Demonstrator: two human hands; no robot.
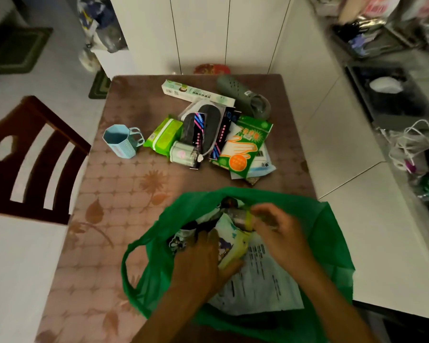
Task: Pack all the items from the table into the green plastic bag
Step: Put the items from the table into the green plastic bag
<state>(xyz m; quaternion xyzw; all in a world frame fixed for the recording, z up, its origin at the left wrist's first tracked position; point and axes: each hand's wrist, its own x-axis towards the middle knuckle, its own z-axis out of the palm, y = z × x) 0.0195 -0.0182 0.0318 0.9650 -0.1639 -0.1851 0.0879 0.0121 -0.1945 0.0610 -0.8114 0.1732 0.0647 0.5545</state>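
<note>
Currently, head view: both hands are inside the green bag (327,233) at the near edge of the table (104,194). Left hand (201,263) presses down on packets already inside, grip hidden, cannot tell. Right hand (280,233) grasps a small bottle (242,217), blurred. Step looks like settling items, roughly half packed. Left on the far side: blue cup (119,142), wipes pack (162,134), long box (196,92), gray shoe (243,95), glove packet (245,144). Next move calls for releasing and reaching far.

Print shows on the glove packet (245,142) and long box (198,93), but none is legible.
</note>
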